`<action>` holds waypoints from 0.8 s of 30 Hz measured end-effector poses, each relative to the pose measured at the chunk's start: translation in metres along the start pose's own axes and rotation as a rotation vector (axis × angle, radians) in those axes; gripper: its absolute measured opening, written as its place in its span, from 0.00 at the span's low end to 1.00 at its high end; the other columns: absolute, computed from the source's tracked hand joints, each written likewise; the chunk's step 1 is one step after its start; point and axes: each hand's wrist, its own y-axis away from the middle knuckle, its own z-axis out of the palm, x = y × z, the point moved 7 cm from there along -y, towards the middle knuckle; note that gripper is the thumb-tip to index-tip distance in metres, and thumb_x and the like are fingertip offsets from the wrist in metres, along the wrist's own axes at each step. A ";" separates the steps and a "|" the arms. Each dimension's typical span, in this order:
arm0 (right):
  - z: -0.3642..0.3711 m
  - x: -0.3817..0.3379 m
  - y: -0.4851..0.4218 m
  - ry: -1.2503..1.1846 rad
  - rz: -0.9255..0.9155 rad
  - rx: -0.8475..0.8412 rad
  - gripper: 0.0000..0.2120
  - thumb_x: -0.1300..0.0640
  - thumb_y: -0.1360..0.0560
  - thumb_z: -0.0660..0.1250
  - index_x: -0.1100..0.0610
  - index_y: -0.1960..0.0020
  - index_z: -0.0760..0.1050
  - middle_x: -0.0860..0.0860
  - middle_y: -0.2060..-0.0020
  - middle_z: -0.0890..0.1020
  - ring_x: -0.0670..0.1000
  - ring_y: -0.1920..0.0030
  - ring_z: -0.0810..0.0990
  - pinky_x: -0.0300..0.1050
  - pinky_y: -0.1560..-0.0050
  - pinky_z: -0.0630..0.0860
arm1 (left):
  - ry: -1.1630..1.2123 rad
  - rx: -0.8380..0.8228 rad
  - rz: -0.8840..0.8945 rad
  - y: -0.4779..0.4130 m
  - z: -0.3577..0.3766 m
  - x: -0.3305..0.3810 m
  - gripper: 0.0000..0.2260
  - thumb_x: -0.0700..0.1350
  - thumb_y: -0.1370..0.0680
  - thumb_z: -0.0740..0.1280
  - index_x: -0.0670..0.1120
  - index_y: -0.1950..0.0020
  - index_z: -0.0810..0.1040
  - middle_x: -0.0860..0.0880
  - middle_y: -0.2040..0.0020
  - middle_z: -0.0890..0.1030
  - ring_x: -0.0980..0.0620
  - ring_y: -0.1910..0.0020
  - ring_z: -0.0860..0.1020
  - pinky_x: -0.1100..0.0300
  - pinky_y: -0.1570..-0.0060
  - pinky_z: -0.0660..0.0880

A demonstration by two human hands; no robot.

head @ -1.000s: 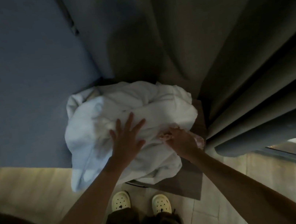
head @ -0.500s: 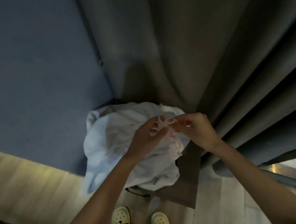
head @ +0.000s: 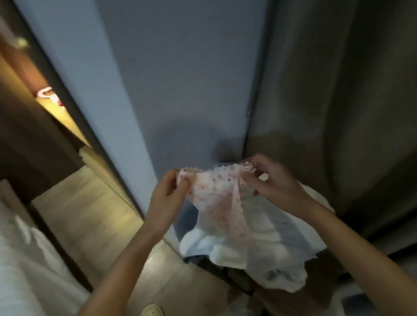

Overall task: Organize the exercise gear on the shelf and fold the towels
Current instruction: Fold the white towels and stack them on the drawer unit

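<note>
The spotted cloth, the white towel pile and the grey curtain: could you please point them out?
spotted cloth [head: 218, 194], head view, upper middle
white towel pile [head: 291, 232], head view, its right side
grey curtain [head: 357, 108], head view, a broad fold

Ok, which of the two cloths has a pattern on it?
The small cloth pinched between left hand and right hand: pink dots, while the bigger towel heaped below is plain white.

Thin dotted cloth (almost sheer), soft white towels — matt fabric curtain, smooth wood-grain floor
</note>
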 end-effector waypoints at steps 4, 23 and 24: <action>0.078 -0.047 -0.035 -0.110 0.005 -0.142 0.09 0.62 0.22 0.64 0.52 0.57 0.68 0.48 0.72 0.78 0.48 0.70 0.78 0.48 0.65 0.77 | 0.027 0.127 -0.020 -0.013 -0.087 -0.025 0.11 0.46 0.20 0.62 0.37 0.51 0.73 0.41 0.54 0.77 0.49 0.56 0.77 0.62 0.58 0.73; 0.426 -0.204 -0.212 -0.097 0.063 -0.407 0.12 0.57 0.23 0.64 0.52 0.45 0.62 0.45 0.55 0.70 0.41 0.57 0.71 0.33 0.64 0.67 | -0.333 0.026 0.005 -0.118 -0.431 -0.135 0.11 0.59 0.30 0.67 0.54 0.54 0.79 0.53 0.58 0.81 0.55 0.59 0.80 0.57 0.60 0.80; 0.437 -0.205 -0.228 -0.065 0.069 -0.404 0.12 0.56 0.23 0.64 0.52 0.45 0.62 0.46 0.54 0.70 0.41 0.56 0.71 0.33 0.64 0.66 | -0.365 0.051 -0.006 -0.130 -0.446 -0.144 0.09 0.58 0.29 0.68 0.55 0.55 0.78 0.54 0.58 0.80 0.56 0.59 0.80 0.59 0.60 0.79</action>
